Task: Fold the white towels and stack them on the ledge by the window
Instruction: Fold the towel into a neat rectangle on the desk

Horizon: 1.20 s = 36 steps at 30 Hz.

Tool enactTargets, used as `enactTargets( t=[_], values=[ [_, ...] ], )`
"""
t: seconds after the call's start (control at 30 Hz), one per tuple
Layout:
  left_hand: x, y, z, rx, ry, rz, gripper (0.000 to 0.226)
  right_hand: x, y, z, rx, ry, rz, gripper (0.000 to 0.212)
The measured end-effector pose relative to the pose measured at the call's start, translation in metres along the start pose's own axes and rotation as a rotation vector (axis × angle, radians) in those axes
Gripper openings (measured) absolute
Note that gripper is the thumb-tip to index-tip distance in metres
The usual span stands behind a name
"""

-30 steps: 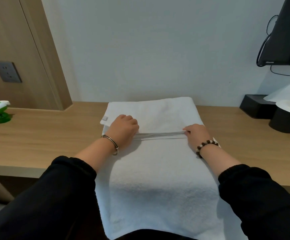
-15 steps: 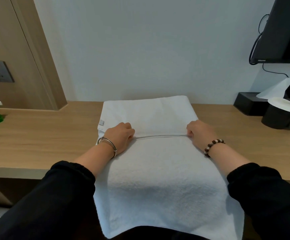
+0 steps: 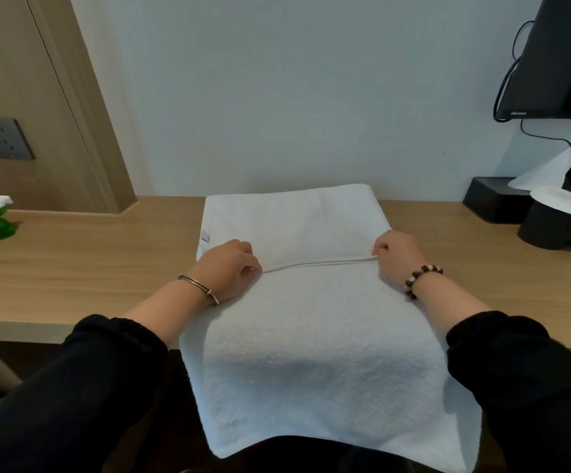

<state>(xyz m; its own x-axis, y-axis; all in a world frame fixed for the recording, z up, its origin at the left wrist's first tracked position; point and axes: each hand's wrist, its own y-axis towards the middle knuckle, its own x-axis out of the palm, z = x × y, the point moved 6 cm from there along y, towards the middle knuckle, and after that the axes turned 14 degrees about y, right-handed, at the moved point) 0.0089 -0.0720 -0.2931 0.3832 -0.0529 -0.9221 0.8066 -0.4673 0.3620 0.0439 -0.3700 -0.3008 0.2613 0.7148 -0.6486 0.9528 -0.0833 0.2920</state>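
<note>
text | none legible; small logo on monitor (image 3: 550, 63) bezel too blurred

- This looks like a hotel guest room, or a bedroom fitted out much like one.
- A long wooden worktop (image 3: 72, 268) runs along a plain pale wall (image 3: 277, 97).
- A dark wall-mounted screen (image 3: 560, 56) hangs at the right, a cable trailing beneath it.
- A black tissue box (image 3: 492, 199) and paper-covered black cups (image 3: 550, 223) sit below it.
- A grey wall socket (image 3: 4, 138) is set in the wood panelling (image 3: 38, 80).
- A thick white towel (image 3: 311, 353) lies over the worktop.
</note>
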Motion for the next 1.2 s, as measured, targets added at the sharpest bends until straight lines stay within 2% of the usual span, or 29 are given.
enactTargets(
  t=[0.07,0.1,0.17,0.23,0.33,0.47,0.6,0.7,0.73,0.77,0.83,0.87,0.93,0.97,1.03,1.07,1.2],
  values=[
    [0.001,-0.003,-0.011,-0.103,-0.086,-0.023,0.017,-0.018,0.0,0.009,0.153,0.381,0.152,0.019],
    [0.002,-0.004,-0.013,-0.133,-0.103,-0.035,0.017,-0.029,0.001,0.014,0.195,0.449,0.24,0.018],
    [0.005,-0.003,-0.013,-0.149,-0.106,-0.051,0.017,-0.047,0.006,0.022,0.249,0.311,0.295,0.022],
    [0.007,-0.003,-0.012,-0.155,-0.095,-0.06,0.017,-0.045,0.007,0.029,0.381,0.178,0.18,0.04],
    [0.006,-0.004,-0.01,-0.151,-0.091,-0.055,0.018,-0.031,0.004,0.034,0.559,0.208,0.018,0.048],
    [0.005,-0.007,-0.008,-0.143,-0.066,-0.024,0.019,-0.026,0.008,0.029,0.592,0.194,-0.06,0.048],
    [0.007,-0.007,-0.008,-0.158,-0.063,-0.046,0.019,-0.026,0.01,0.028,0.609,0.202,-0.061,0.049],
    [0.009,-0.007,-0.007,-0.143,-0.054,-0.053,0.02,-0.019,0.001,0.036,0.657,0.208,0.034,0.04],
    [0.009,-0.007,-0.007,-0.139,-0.054,-0.046,0.02,-0.018,0.0,0.035,0.645,0.132,0.077,0.039],
    [0.009,-0.008,-0.008,-0.136,-0.054,-0.04,0.02,-0.019,0.003,0.03,0.592,-0.053,0.116,0.037],
    [0.01,-0.007,-0.008,-0.133,-0.054,-0.049,0.02,-0.017,0.015,0.004,0.34,-0.398,0.187,0.041],
    [0.009,-0.006,-0.007,-0.128,-0.053,-0.06,0.021,-0.01,0.02,-0.013,0.191,-0.415,0.189,0.047],
    [0.007,-0.005,-0.005,-0.115,-0.048,-0.082,0.022,0.02,0.026,-0.04,0.001,-0.279,0.028,0.056],
    [0.005,-0.004,-0.005,-0.105,-0.04,-0.091,0.022,0.04,0.025,-0.047,-0.045,-0.241,-0.104,0.057],
    [-0.001,-0.002,-0.008,-0.092,-0.005,-0.107,0.022,0.076,0.013,-0.043,-0.049,-0.319,-0.339,0.056],
    [-0.005,-0.002,-0.011,-0.093,0.035,-0.115,0.021,0.084,0.008,-0.035,-0.044,-0.369,-0.385,0.056],
    [-0.014,-0.007,-0.032,-0.109,0.208,-0.163,0.02,0.087,0.005,-0.025,-0.048,-0.409,-0.365,0.056]
  ],
)
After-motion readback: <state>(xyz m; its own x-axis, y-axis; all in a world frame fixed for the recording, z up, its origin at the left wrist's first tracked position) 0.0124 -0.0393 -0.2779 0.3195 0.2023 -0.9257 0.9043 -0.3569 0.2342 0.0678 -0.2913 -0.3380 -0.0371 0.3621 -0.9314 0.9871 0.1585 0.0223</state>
